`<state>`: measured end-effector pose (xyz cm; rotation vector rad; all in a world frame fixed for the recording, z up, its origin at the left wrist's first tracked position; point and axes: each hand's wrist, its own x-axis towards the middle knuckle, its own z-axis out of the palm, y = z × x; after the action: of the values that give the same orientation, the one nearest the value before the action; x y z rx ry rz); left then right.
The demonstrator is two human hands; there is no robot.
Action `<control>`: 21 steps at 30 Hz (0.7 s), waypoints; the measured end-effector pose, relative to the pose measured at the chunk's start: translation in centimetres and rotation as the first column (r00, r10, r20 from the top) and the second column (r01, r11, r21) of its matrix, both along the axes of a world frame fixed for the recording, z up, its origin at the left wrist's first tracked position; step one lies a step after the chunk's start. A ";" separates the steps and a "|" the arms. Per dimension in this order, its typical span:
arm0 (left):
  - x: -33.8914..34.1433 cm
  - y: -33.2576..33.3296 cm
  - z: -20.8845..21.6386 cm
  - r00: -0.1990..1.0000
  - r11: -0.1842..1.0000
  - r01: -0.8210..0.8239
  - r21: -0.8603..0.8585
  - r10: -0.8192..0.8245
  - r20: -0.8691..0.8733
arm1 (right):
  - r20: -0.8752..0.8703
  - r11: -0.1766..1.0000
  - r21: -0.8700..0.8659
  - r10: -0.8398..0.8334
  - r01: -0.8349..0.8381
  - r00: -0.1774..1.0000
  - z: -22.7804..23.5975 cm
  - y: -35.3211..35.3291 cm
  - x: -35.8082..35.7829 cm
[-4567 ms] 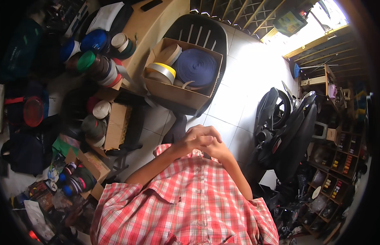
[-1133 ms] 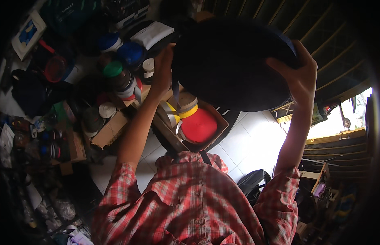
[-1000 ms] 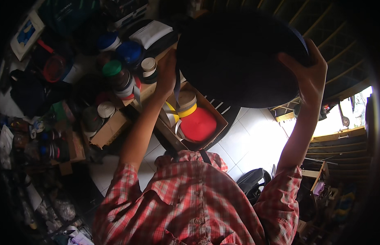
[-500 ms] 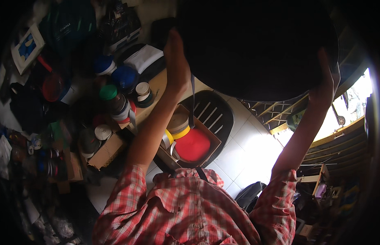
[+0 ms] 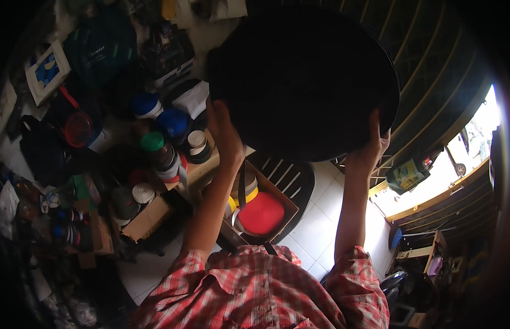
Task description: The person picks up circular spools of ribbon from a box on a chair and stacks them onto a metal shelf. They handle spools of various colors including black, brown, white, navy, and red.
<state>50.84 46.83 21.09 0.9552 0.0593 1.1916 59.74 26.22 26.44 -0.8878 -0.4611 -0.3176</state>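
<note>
Your dark coil had left the box; left hand and right hand held its edges in a wide grip, lifted but not set down.

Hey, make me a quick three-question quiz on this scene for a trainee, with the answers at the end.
1. True or false: the box sits on the black chair.
2. What colour is the biggest roll showing in the box? a) green, b) red, c) blue
3. What are the left hand and right hand holding up between them?

Key: 1. True. 2. b. 3. A large dark disc.
</note>
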 end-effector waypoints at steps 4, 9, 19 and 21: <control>-2.3 3.2 2.6 0.991 0.994 -0.065 0.090 0.075 -0.111 | -0.172 0.966 0.064 0.257 -0.250 0.951 -2.8 0.4 -1.1; -6.2 5.7 4.3 0.941 0.867 -0.210 0.451 0.305 -0.148 | -0.137 0.887 -0.276 0.345 -0.371 0.928 -4.3 -0.6 0.0; -9.6 4.8 7.9 0.947 0.494 -0.004 0.869 0.282 -0.155 | 0.012 0.434 -0.869 0.495 -0.235 0.869 2.2 0.3 -1.8; -9.8 3.6 9.2 0.921 0.472 0.173 0.864 0.234 -0.312 | 0.048 0.407 -0.893 0.511 -0.192 0.858 4.3 1.1 -2.9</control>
<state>41.04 50.42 30.29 2.1544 -0.2670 1.0073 56.88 27.29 30.73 -1.7223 -1.1745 0.2484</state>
